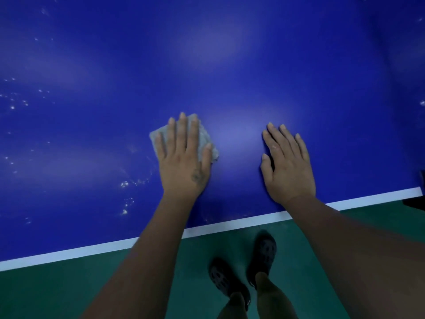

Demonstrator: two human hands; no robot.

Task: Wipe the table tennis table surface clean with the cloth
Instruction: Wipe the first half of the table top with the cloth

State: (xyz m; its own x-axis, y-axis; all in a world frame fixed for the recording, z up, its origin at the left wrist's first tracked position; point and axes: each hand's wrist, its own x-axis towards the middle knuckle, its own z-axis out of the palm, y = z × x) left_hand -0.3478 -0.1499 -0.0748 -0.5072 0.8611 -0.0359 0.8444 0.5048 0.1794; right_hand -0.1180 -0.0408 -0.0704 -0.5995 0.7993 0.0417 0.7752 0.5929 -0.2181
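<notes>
The blue table tennis table (230, 65) fills most of the view, with a white edge line (230, 223) along its near side. A small grey folded cloth (205, 138) lies flat on the surface. My left hand (184, 157) presses down on the cloth with straight, spread fingers. My right hand (287, 162) rests flat on the bare blue surface to the right of the cloth, fingers straight, holding nothing. White specks of dirt (125, 184) are scattered over the left part of the table.
Below the table edge is a green floor (69, 291), where my two feet in dark perforated clogs (264, 249) stand. A dark object (422, 192) shows at the right edge by the table's corner.
</notes>
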